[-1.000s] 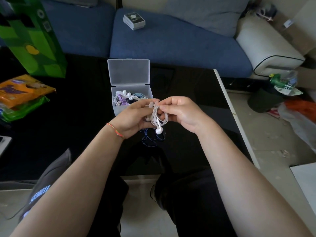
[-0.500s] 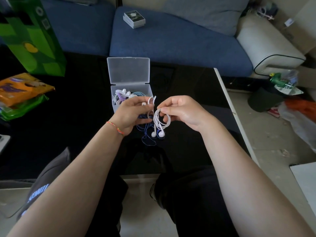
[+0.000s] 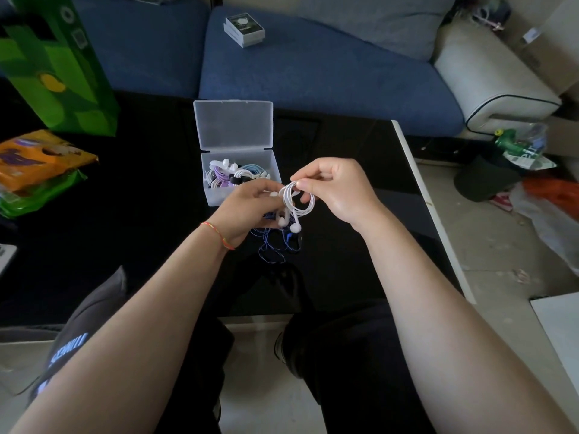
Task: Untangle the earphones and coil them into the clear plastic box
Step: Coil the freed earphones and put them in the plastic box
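2 hands meet over the black tabletop (image 3: 344, 170), just in front of the clear plastic box (image 3: 239, 195). The right hand (image 3: 336, 191) has its fingers (image 3: 308, 184) curled, thumb and forefinger pinching the top of a coil of white earphones (image 3: 296, 205), whose loops hang down with 2 white earbuds dangling at the bottom. The left hand (image 3: 246, 211), with a red-and-yellow string bracelet (image 3: 217, 235) on its wrist, has its fingers bent round the same white cord from the other side, gripping it near the coil. Under the hands a tangle of blue earphones (image 3: 275, 245) lies on the tabletop. The box stands with its lid (image 3: 233, 125) tipped back open, and it holds several coiled sets in white, purple, pale blue and black. To the far left sit a green paper bag (image 3: 59, 67) and an orange snack packet (image 3: 37, 158). Beyond the tabletop is a blue sofa (image 3: 313, 67) with a small grey box (image 3: 244, 29) on its seat.
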Action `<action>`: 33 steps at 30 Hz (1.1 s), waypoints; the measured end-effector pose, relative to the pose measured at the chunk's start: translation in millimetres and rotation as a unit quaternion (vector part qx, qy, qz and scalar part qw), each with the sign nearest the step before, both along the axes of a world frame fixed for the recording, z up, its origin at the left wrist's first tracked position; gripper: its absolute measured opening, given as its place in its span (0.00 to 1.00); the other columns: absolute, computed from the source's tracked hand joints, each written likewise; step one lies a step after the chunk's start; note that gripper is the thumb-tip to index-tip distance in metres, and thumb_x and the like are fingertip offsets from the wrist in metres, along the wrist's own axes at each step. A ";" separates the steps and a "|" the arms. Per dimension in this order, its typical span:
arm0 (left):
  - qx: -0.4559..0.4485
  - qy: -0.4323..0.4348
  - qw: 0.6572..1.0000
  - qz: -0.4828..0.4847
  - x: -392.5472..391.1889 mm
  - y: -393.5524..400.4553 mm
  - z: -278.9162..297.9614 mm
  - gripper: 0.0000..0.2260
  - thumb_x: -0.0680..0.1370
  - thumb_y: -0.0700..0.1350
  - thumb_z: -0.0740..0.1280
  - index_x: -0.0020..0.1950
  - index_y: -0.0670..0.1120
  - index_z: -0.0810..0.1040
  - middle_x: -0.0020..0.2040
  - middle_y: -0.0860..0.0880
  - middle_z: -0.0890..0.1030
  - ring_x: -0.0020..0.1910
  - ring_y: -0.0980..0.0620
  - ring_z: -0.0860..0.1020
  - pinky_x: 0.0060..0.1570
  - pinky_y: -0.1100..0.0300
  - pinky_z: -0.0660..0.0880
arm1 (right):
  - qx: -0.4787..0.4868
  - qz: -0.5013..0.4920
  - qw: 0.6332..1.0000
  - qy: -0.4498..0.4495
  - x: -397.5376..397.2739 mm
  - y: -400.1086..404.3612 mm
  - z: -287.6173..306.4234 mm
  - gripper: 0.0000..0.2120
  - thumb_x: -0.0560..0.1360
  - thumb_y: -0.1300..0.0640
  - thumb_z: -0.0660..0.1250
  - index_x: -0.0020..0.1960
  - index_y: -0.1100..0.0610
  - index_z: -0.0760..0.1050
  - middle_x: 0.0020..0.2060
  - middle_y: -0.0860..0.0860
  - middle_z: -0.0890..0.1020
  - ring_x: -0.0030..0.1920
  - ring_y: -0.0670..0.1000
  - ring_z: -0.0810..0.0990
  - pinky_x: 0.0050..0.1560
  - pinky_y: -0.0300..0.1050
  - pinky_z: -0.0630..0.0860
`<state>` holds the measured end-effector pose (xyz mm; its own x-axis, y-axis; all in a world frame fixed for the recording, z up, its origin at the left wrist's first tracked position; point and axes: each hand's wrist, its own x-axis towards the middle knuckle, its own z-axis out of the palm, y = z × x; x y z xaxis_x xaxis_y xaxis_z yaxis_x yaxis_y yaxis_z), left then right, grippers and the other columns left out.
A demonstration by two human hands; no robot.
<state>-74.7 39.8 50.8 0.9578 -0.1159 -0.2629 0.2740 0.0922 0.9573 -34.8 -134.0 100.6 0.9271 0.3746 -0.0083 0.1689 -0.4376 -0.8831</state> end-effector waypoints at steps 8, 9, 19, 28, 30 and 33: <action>0.057 -0.031 0.998 0.011 5.3 0.3 -8.5 0.07 0.82 0.42 0.65 0.57 0.41 0.79 0.44 0.48 0.84 0.45 0.52 0.82 0.53 0.52 0.81 | -0.097 0.024 0.995 -0.024 1.8 -2.7 -3.6 0.06 0.76 0.64 0.71 0.48 0.56 0.84 0.38 0.50 0.85 0.37 0.48 0.84 0.43 0.38 0.81; 0.075 -0.037 0.996 0.005 5.5 0.4 -8.8 0.07 0.81 0.42 0.65 0.57 0.42 0.79 0.46 0.47 0.84 0.48 0.51 0.83 0.55 0.52 0.81 | -0.097 0.026 0.995 -0.023 0.6 -1.3 -4.2 0.06 0.76 0.64 0.71 0.47 0.55 0.84 0.38 0.49 0.85 0.37 0.47 0.84 0.42 0.37 0.81; -0.038 -0.024 0.999 0.031 -0.3 -2.3 -2.2 0.08 0.82 0.41 0.63 0.55 0.39 0.80 0.49 0.40 0.83 0.49 0.45 0.82 0.51 0.54 0.81 | -0.040 0.011 0.999 0.025 0.8 2.5 -3.8 0.05 0.76 0.64 0.72 0.50 0.60 0.85 0.40 0.54 0.86 0.41 0.55 0.85 0.43 0.39 0.82; -0.031 -0.055 0.997 0.047 1.6 -1.5 -3.9 0.10 0.80 0.44 0.68 0.59 0.45 0.83 0.52 0.42 0.85 0.52 0.47 0.83 0.53 0.53 0.80 | 0.005 0.007 0.998 0.065 1.4 -3.1 -2.5 0.03 0.75 0.62 0.73 0.49 0.59 0.85 0.39 0.47 0.87 0.42 0.54 0.86 0.44 0.40 0.82; -0.029 -0.053 0.997 0.047 2.8 -2.1 -4.8 0.09 0.80 0.43 0.67 0.57 0.45 0.84 0.50 0.42 0.85 0.50 0.48 0.82 0.52 0.54 0.79 | -0.005 0.002 0.999 0.050 0.8 -1.5 -2.6 0.03 0.75 0.63 0.73 0.48 0.59 0.85 0.38 0.46 0.86 0.39 0.52 0.85 0.41 0.37 0.80; -0.051 -0.041 0.998 0.016 2.8 -5.7 -4.3 0.11 0.82 0.44 0.64 0.56 0.39 0.83 0.51 0.38 0.84 0.52 0.44 0.82 0.57 0.50 0.79 | -0.032 -0.008 0.999 0.034 1.3 -0.6 -3.0 0.03 0.75 0.63 0.73 0.47 0.58 0.85 0.38 0.50 0.86 0.39 0.52 0.85 0.40 0.34 0.79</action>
